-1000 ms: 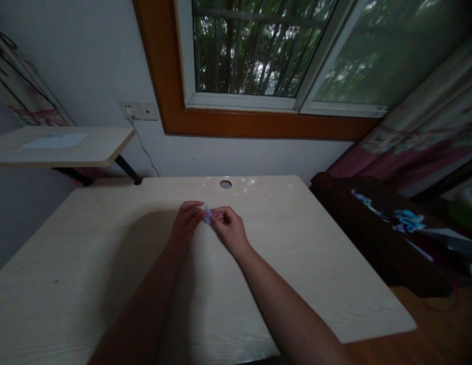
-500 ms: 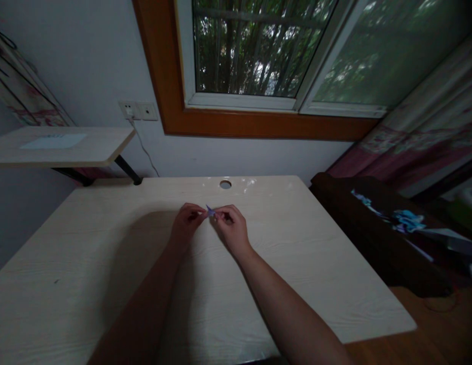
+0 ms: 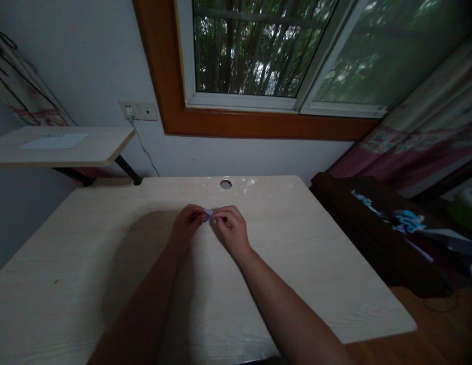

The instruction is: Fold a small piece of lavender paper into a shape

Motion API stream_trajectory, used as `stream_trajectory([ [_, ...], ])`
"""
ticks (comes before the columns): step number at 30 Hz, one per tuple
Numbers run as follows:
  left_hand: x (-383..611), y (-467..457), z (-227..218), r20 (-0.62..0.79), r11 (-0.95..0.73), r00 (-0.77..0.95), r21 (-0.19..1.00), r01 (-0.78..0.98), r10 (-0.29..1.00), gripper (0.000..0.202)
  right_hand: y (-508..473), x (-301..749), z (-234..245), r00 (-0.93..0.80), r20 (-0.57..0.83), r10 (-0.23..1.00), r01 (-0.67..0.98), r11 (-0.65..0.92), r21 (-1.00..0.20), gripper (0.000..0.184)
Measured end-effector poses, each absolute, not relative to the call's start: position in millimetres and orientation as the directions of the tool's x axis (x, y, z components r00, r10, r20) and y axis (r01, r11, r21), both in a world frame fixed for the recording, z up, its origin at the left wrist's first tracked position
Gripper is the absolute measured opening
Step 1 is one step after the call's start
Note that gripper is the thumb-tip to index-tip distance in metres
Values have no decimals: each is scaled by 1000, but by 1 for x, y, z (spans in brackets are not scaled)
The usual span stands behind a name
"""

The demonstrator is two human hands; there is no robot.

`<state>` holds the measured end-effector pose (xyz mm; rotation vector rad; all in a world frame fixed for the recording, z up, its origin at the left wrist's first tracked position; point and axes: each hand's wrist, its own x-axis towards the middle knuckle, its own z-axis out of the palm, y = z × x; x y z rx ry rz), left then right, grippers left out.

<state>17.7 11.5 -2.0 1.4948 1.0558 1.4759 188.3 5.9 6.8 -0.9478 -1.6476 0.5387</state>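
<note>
A small purple folded piece of paper (image 3: 208, 213) is between my two hands, over the far middle of the desk. My left hand (image 3: 187, 221) pinches its left side between thumb and fingertips. From the other side my right hand (image 3: 231, 223) has its thumb and fingers pinched at the paper's right edge. Fingers cover most of the piece, so its full shape is hidden.
The pale wooden desk (image 3: 296, 243) has a round cable hole (image 3: 225, 184) near its back edge. A raised shelf (image 3: 106, 144) with a paper sheet (image 3: 55, 141) stands at the left. To the right, a dark bench (image 3: 372, 238) carries blue items (image 3: 408, 221).
The purple paper has turned: its point stood up before and now it lies flatter between the fingers. Both hands have shifted only slightly.
</note>
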Motion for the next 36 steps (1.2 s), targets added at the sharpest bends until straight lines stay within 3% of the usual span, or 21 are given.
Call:
stream_trajectory([
  [13, 15, 7, 4, 346, -346, -3, 938, 27, 938, 24, 7, 190, 6, -127, 642, 756, 363, 638, -679, 22],
  [21, 18, 9, 3, 385, -383, -26, 921, 68, 922, 16, 4, 189, 8, -166, 643, 748, 360, 653, -666, 22],
  [32, 17, 10, -2, 402, -392, -99, 914, 107, 910, 13, 5, 187, 13, 92, 527, 845, 229, 497, -837, 14],
  [36, 17, 12, -6, 453, -435, -58, 879, 196, 890, 14, 9, 184, 7, 90, 436, 896, 183, 415, -891, 15],
])
